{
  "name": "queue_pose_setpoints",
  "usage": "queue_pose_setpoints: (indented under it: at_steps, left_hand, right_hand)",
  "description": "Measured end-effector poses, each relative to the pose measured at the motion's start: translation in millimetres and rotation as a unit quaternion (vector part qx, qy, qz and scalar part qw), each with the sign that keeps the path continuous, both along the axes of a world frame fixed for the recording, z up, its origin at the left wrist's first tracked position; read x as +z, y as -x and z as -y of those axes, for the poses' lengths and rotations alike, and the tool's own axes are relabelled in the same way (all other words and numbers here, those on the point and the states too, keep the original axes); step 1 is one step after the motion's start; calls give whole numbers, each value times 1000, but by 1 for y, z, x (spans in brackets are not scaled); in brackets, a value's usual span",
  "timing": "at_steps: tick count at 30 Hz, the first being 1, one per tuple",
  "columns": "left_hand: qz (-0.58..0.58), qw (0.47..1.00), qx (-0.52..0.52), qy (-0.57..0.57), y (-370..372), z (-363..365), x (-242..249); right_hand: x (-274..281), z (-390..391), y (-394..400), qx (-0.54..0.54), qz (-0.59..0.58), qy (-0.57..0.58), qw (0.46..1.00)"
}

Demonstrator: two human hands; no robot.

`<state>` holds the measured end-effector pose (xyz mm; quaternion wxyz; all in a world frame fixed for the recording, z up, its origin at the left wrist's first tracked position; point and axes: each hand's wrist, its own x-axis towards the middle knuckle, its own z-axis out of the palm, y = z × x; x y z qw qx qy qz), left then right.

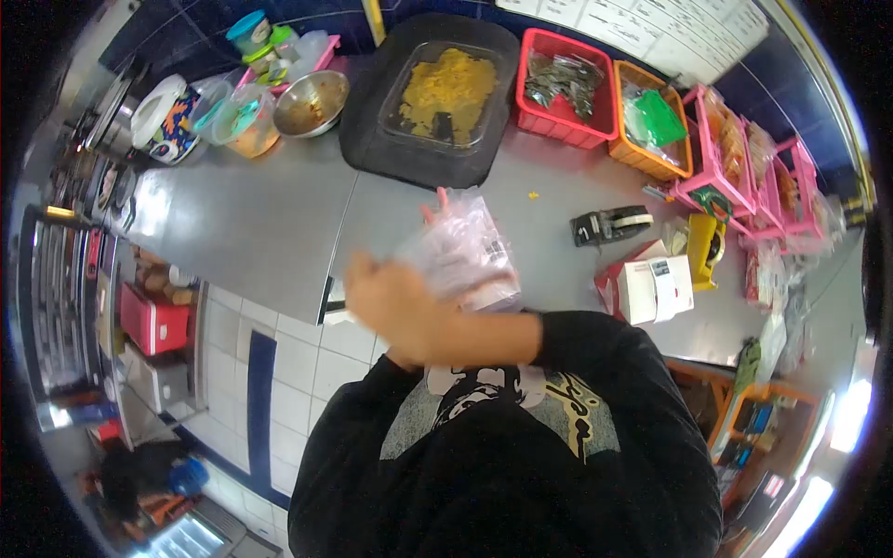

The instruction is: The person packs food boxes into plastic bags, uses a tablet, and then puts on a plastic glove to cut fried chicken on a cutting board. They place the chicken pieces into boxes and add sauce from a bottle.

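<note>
My right forearm (pixel 488 338) reaches from its black sleeve (pixel 595 339) straight across the front of my chest to my left, nearly level, and ends in my right hand (pixel 386 296), which is blurred and bunched near the table's front edge. My left sleeve comes up underneath, with a bit of my left wrist (pixel 401 358) showing below the right one, so my arms cross there. My left hand is mostly hidden or lost in the blur, and I cannot tell whether it meets the right, nor whether either set of fingers is clamped on anything. The clear plastic bags (pixel 470 246) lie just beyond my right hand, on the steel table (pixel 270 219) near its front edge; whether I touch them I can't tell. They look thin, wrinkled and glossy, whitish with a pink tinge, with small dark print toward the right side. Slim reddish-pink bits (pixel 443 196) poke out at their far left corner. Behind them sits the black tray (pixel 363 139), bearing a clear container (pixel 389 102) of crumbly yellow food (pixel 446 88).
</note>
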<state>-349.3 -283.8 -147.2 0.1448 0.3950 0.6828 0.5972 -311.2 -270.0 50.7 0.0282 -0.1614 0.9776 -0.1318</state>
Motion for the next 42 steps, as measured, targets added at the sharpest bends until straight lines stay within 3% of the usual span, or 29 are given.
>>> queue_pose_setpoints:
  at_steps: [2,5,7,10,11,12,13,15,16,18,20,21,22,23,24,25,26,27,28,29,30,31,32,33,35,36,38,40,42]
  left_hand:
    - [82,993,35,-83,0,1,12]
    - [177,966,92,-165,3,-14,6]
    - [214,949,124,-193,4,-32,-6]
    - [252,918,107,-287,20,-57,-38]
    - [263,909,92,-309,27,-59,-42]
    - [292,914,193,-206,17,-56,-4]
    - [313,902,280,-98,7,-49,44]
    - [380,882,129,-245,7,-38,61]
    - [381,890,134,-211,-11,-40,99]
    - [429,881,116,-162,-29,-40,168]
    - [472,867,79,-143,-19,-36,202]
    - [372,920,-55,-108,-11,-36,216]
    - [260,945,-187,-71,-10,-40,230]
    - [257,944,-193,-68,-12,-52,246]
    - [33,981,-185,-42,-14,-68,262]
    - [-192,967,-166,-15,-17,-80,273]
    - [-194,966,-171,-12,-23,-85,280]
    - [-102,981,-159,-39,-29,-87,287]
    - [-8,988,-143,-66,-36,-88,292]
    - [90,984,-122,-89,-44,-85,294]
    - [191,971,-94,-112,-52,-81,292]
    - [191,974,-76,-98,-42,-70,281]
    - [188,977,-58,-86,-30,-57,266]
    - [176,983,49,-17,-36,-52,253]
    - [68,975,197,76,-42,-29,179]
    - [-26,966,238,98,-41,-21,123]
    - [254,889,367,101,-57,-76,90]
    - [-86,888,337,301,-74,-89,35]
    - [-88,903,334,258,-74,-80,-43]
  right_hand:
    - [-31,33,-9,16,131,10,991]
    - [-43,0,-41,17,132,11,991]
    - [-10,-53,-65,-22,69,183,981]
    - [-43,-89,-106,-175,10,204,963]
    - [-72,-94,-116,-233,-97,215,943]
    - [-100,-100,-125,-289,-206,218,909]
    - [-126,-101,-130,-309,-212,207,904]
    - [-162,-101,-128,-271,-322,285,861]
    - [-156,-107,-124,-290,-330,274,856]
    - [-131,-135,-111,-83,-537,361,758]
    - [-99,-167,-125,-103,-544,312,772]
    - [-80,-181,-131,-115,-538,273,789]
    - [-58,-194,-132,-166,-488,347,784]
    - [-41,-202,-132,-214,-432,419,770]
    - [-34,-204,-131,-221,-202,657,692]
    - [-30,-205,-124,-197,51,821,534]
    - [-52,-206,-112,-125,182,813,539]
    - [-41,-217,-121,-123,176,815,539]
    - [-19,-231,-136,-168,84,626,757]
    - [-10,-244,-152,-199,-10,381,903]
    - [-26,-285,-151,-248,-92,387,883]
    - [-41,-336,-148,-293,-172,389,857]
    - [-19,-368,-163,-429,-227,377,789]
    - [-61,-431,-168,-531,-318,155,770]
    - [-117,-507,-191,-566,-192,103,795]
    - [-156,-536,-196,-598,-22,105,794]
    - [-228,-561,-206,-408,-47,-212,887]
    - [-224,-547,-195,-573,65,7,817]
    - [-210,-534,-192,-603,58,28,795]
